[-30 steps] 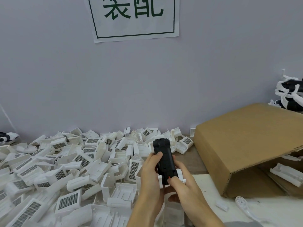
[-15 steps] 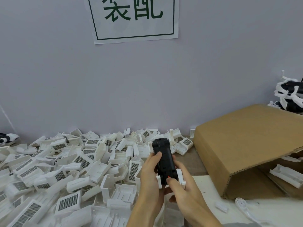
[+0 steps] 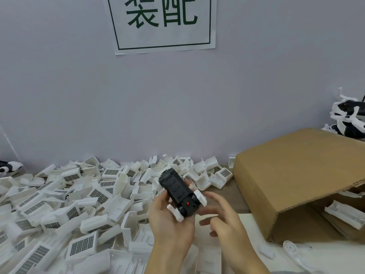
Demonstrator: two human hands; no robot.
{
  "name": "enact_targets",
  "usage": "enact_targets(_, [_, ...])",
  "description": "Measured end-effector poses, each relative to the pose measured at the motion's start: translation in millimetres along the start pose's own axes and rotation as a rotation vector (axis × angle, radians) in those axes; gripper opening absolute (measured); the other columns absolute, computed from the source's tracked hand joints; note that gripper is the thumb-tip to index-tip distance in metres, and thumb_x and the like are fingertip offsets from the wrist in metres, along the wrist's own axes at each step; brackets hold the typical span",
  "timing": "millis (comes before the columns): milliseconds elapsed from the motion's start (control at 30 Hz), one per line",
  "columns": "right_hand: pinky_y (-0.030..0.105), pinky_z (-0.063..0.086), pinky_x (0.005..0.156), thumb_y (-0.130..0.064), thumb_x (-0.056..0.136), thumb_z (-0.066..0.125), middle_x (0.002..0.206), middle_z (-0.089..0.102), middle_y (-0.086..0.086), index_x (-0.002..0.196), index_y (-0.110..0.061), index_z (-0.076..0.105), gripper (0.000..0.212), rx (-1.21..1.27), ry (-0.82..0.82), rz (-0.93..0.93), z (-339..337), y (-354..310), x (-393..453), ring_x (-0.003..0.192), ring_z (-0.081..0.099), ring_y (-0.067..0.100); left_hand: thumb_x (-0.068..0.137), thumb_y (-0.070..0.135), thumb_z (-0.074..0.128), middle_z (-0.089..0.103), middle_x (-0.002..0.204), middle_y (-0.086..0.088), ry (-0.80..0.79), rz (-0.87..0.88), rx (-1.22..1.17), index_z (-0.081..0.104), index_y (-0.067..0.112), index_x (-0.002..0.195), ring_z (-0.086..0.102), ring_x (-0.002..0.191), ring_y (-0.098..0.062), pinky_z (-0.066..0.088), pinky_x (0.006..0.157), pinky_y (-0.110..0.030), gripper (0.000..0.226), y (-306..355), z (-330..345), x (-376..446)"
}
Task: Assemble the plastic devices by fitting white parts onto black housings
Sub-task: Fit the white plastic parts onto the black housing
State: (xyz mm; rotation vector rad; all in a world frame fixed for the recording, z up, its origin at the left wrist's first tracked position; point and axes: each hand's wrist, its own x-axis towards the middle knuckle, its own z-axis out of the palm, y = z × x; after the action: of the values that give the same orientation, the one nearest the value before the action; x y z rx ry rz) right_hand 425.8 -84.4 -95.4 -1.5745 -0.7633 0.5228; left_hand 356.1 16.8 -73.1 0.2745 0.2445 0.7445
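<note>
Counts on the bench
Two hands, one black housing [image 3: 177,191], one cardboard box [image 3: 300,175], one wall sign [image 3: 164,24], white parts [image 3: 79,194] heaped beyond counting.

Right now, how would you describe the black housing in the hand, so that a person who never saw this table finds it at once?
Start at the large brown cardboard box on the right, then look left to the heap of white plastic parts. In front of that heap, the left hand holds the long black plastic housing. It is the only black piece there, with white clips and a small red spot at its near end.
</note>
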Motion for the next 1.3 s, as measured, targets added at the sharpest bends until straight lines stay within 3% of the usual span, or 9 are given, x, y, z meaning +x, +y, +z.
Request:
enact_targets(200, [0.013,0.041,0.057,-0.007,0.084,0.056,0.078,0.067,-0.001,0.087,-0.044,0.067,0.039,-0.448,-0.003,-0.049,-23.7,-2.4,1.1,0.06,0.057,0.004,0.09,0.024,0.053,0.069,0.102,-0.025,-0.028,0.027,0.146,0.064,-0.003,0.116,0.066,0.092,-0.037,0.046,0.098,-0.054,0.039,-1.5,-2.7,1.2])
enact_targets(300, [0.013,0.037,0.062,-0.018,0.087,0.055,0.08,0.064,-0.004,0.089,-0.039,0.063,0.023,-0.646,-0.1,0.023,-39.7,-2.3,3.5,0.077,0.052,0.0,0.093,0.024,0.057,0.065,0.097,-0.022,0.017,0.05,0.243,0.059,-0.003,0.125,0.062,0.087,-0.032,0.049,0.091,-0.052,0.042,-6.8,-1.8,4.2])
enact_targets(400, [0.012,0.039,0.061,-0.039,0.089,0.057,0.084,0.064,-0.008,0.091,-0.037,0.063,0.006,-0.743,-0.164,0.064,-44.6,-4.5,4.0,0.079,0.054,0.001,0.078,0.02,0.07,0.061,0.078,-0.015,0.037,0.098,0.38,0.062,-0.003,0.1,0.06,0.078,-0.03,0.05,0.091,-0.054,0.032,-11.9,1.7,5.5])
enact_targets(500, [0.021,0.049,0.08,-0.061,0.077,0.064,0.099,0.061,-0.01,0.096,-0.041,0.061,0.028,-0.789,-0.219,0.13,-37.4,-8.2,3.5,0.087,0.06,0.004,0.075,0.019,0.073,0.063,0.083,-0.018,0.016,0.088,0.468,0.065,-0.004,0.099,0.062,0.077,-0.03,0.056,0.071,-0.041,0.034,-13.6,3.6,4.0])
enact_targets(600, [0.019,0.046,0.081,-0.054,0.073,0.069,0.102,0.052,-0.014,0.097,-0.045,0.057,0.028,-0.825,-0.242,0.174,-30.1,-8.3,1.8,0.092,0.055,0.0,0.072,0.021,0.073,0.065,0.08,-0.014,0.003,0.087,0.426,0.064,0.003,0.094,0.064,0.065,-0.022,0.058,0.057,-0.032,0.03,-13.7,3.5,3.8])
enact_targets(700, [0.013,0.041,0.07,-0.042,0.077,0.067,0.102,0.054,-0.014,0.097,-0.043,0.058,0.021,-0.809,-0.221,0.175,-29.2,-4.3,2.0,0.091,0.053,-0.001,0.073,0.023,0.072,0.07,0.083,-0.013,-0.004,0.106,0.42,0.064,0.009,0.1,0.067,0.068,-0.021,0.059,0.065,-0.035,0.032,-14.6,2.6,5.5])
enact_targets(833, [0.012,0.041,0.069,-0.032,0.081,0.058,0.1,0.058,-0.012,0.094,-0.038,0.064,0.016,-0.775,-0.159,0.162,-31.2,0.2,5.4,0.087,0.056,0.0,0.074,0.025,0.074,0.064,0.076,-0.009,0.018,0.119,0.446,0.064,0.008,0.093,0.061,0.063,-0.018,0.055,0.052,-0.027,0.027,-15.2,0.5,6.6])
enact_targets(1100, [0.038,0.059,0.06,-0.008,0.087,0.056,0.073,0.067,0.007,0.074,-0.017,0.068,0.02,-0.513,0.106,0.079,-45.0,-6.3,4.8,0.054,0.068,0.017,0.096,0.026,0.054,0.074,0.086,-0.012,0.006,0.21,0.274,0.064,0.012,0.112,0.072,0.077,-0.02,0.053,0.07,-0.034,0.023,-8.8,0.3,6.4])
enact_targets(1300, [0.03,0.053,0.041,0.0,0.093,0.051,0.087,0.062,0.02,0.086,-0.004,0.052,0.007,-0.172,0.273,0.115,-44.1,-7.4,6.2,0.049,0.07,0.028,0.07,0.039,0.077,0.075,0.107,-0.012,0.003,0.336,0.471,0.068,0.021,0.119,0.074,0.093,-0.022,0.059,0.068,-0.031,0.053,-13.0,-3.2,10.6])
